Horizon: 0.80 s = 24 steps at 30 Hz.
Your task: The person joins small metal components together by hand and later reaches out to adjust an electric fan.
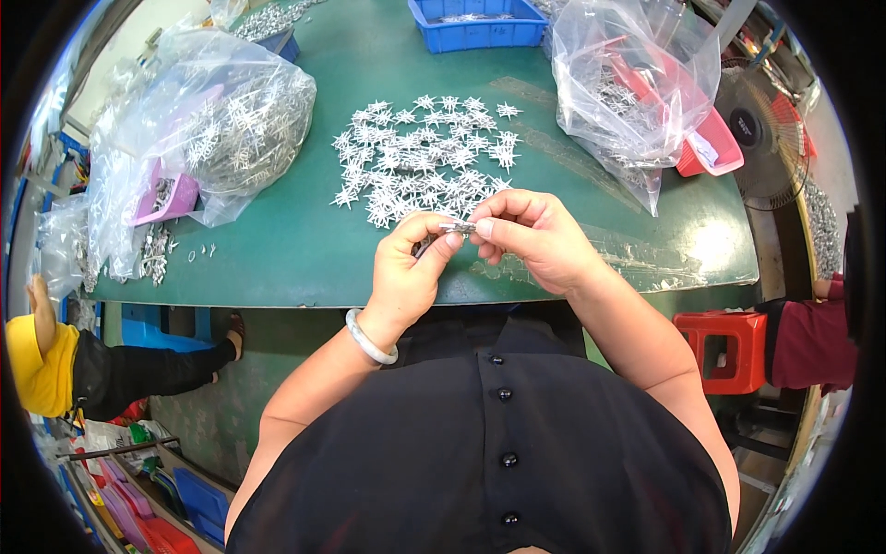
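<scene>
Above the near edge of the green table [323,268], my left hand [411,263] and my right hand [540,238] meet at the fingertips. Between them they pinch a small silvery metal part [457,227], whose exact kind is too small to make out. The left fingers are curled, and something dark shows partly inside them. Thumb and forefinger of the right hand close on the part's right end. Just beyond my hands lies a wide spread of spiky, branched silver metal pieces [420,152], laid out in rough rows.
A clear bag [249,138] of metal pieces stands left by a pink scoop [171,198]. Another bag [618,102] leans on a red bin [711,143] at right. A blue tray [480,35] sits at the back. Beyond the table are a fan [748,129] and a red stool [724,351].
</scene>
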Each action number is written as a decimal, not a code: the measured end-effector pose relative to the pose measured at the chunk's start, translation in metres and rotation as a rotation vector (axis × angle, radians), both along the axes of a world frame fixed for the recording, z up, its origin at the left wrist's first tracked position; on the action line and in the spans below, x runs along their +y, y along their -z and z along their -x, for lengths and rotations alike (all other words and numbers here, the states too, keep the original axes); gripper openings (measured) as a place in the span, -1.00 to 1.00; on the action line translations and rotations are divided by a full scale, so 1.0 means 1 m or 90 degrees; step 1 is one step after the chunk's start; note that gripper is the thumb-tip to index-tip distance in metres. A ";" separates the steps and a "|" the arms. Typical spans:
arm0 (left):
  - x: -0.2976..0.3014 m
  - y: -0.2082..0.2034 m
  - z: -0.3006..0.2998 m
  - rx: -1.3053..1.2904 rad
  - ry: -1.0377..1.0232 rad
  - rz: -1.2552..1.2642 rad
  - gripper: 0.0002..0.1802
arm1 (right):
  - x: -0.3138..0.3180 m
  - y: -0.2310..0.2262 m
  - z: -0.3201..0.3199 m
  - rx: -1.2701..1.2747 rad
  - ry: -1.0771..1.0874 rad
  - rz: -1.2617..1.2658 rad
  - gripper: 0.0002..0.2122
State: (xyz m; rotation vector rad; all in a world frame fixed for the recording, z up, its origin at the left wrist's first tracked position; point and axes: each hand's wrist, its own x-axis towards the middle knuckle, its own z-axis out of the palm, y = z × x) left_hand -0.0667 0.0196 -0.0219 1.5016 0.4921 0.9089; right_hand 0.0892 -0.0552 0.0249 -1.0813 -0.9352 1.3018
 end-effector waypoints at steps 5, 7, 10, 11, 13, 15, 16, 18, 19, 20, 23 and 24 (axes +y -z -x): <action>-0.001 -0.006 0.001 -0.032 0.053 0.153 -0.89 | 0.000 0.000 0.002 0.013 -0.007 0.001 -0.88; -0.001 -0.008 0.001 -0.041 0.069 0.177 -0.88 | -0.001 0.000 0.004 0.013 0.004 -0.001 -0.89; 0.000 -0.010 0.000 -0.047 0.061 0.196 -0.84 | 0.000 0.003 0.007 0.022 0.012 -0.017 -0.90; 0.001 -0.010 0.001 -0.037 0.064 0.195 -0.82 | -0.001 0.003 0.009 0.022 0.011 -0.016 -0.90; 0.001 -0.010 0.001 -0.027 0.063 0.196 -0.80 | -0.001 0.001 0.013 0.023 0.021 -0.029 -0.90; 0.001 -0.010 0.001 -0.044 0.076 0.218 -0.78 | -0.002 0.002 0.016 0.018 0.020 -0.034 -0.91; 0.001 -0.010 0.000 -0.045 0.075 0.219 -0.78 | -0.003 0.002 0.017 0.013 0.020 -0.040 -0.91; 0.000 -0.011 -0.001 -0.052 0.061 0.248 -0.76 | -0.003 0.003 0.020 0.000 0.022 -0.064 -0.92; 0.000 -0.011 -0.001 -0.052 0.060 0.249 -0.76 | -0.004 0.003 0.022 -0.013 0.024 -0.090 -0.93; 0.000 -0.011 -0.001 -0.056 0.064 0.252 -0.76 | -0.004 0.003 0.023 -0.012 0.024 -0.089 -0.93; 0.000 -0.010 -0.001 -0.059 0.071 0.261 -0.76 | -0.004 0.003 0.025 -0.045 0.036 -0.106 -0.94; 0.000 -0.009 -0.001 -0.059 0.073 0.266 -0.76 | -0.004 0.005 0.026 -0.060 0.046 -0.112 -0.94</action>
